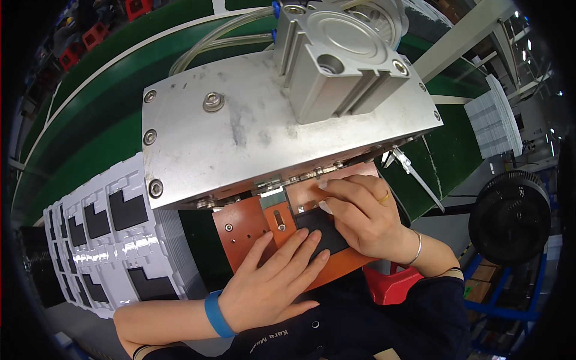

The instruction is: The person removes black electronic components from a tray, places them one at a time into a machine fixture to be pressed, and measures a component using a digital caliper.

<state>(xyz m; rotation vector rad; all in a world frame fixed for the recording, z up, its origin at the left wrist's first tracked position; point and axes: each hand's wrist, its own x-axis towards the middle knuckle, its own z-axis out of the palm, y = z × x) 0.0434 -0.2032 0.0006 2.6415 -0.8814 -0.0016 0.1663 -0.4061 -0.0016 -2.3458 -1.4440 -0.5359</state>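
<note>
A black flat plate (319, 231) lies on the orange fixture (243, 225) under the metal press. My left hand (270, 281) rests flat with its fingers stretched out, the fingertips touching the near left edge of the black plate. My right hand (367, 223) is bent over the plate's right side, with thumb and fingertips drawn together above the fixture's recess. Whatever those fingertips may hold is too small to make out. A metal block with a slot and screw (280, 221) sits left of the plate.
The silver press housing (204, 132) carries an air cylinder (348, 66) with clear hoses (222, 42). At left is a stack of white trays (114, 240) holding black plates. On the green bench at right lies a caliper (417, 177). A black fan (509, 217) stands farther right.
</note>
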